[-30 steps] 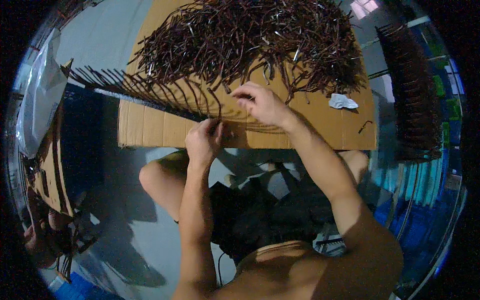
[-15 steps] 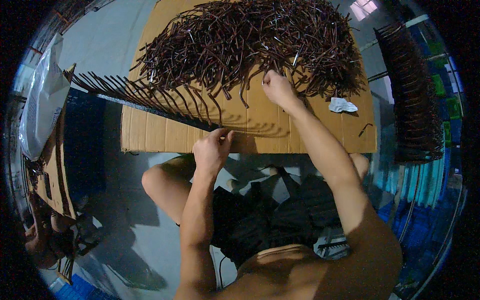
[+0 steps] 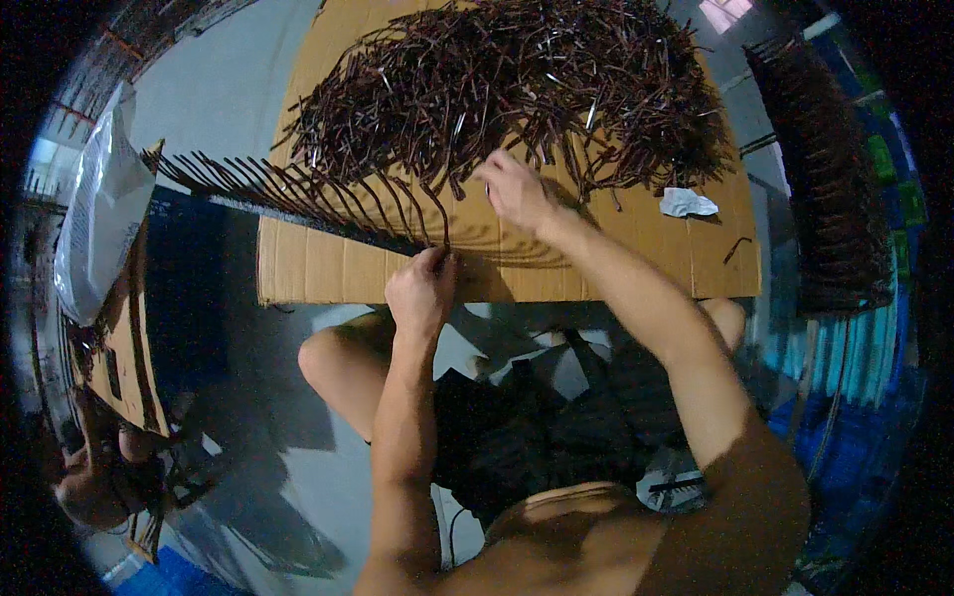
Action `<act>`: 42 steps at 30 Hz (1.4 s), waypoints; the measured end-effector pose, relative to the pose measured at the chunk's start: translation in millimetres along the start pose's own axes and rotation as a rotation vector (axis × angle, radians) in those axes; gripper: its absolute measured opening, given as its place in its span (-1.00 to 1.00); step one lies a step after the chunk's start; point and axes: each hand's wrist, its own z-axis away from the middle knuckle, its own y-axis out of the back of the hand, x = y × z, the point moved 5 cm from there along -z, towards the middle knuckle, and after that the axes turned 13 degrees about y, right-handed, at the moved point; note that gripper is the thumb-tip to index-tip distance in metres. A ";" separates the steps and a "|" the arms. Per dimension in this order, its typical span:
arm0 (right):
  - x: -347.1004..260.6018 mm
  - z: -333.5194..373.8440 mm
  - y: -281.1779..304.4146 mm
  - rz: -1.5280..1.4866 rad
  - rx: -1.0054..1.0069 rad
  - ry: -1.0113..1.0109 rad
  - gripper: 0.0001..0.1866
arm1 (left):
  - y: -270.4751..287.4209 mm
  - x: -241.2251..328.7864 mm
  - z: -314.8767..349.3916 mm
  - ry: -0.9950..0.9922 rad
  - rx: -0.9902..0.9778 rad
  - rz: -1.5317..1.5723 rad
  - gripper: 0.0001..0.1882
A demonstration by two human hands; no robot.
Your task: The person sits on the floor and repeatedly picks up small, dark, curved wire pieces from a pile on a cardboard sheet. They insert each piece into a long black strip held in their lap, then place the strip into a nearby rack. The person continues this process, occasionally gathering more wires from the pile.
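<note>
At the left hand, bar partly hidden

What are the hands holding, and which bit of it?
The left hand holds the dark bar with the row of curved rods, at its end nearest the person. Whether the right hand holds anything can't be told.

The pile of bent sticks is dark brown. The tabletop is tan with faint lines. The crumpled paper is white.
</note>
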 end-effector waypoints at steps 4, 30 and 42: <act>-63.5 48.4 -12.4 -0.453 0.045 -0.373 -0.49 | 5.0 12.5 -1.8 -0.063 -0.024 0.190 -0.79; -141.4 487.7 467.0 -0.676 1.363 -0.915 -0.64 | -143.6 201.2 109.9 0.525 -1.281 1.534 -0.30; 25.8 574.2 595.9 -0.183 1.921 -1.158 -0.74 | -189.9 412.1 252.1 0.042 -1.313 0.961 -0.73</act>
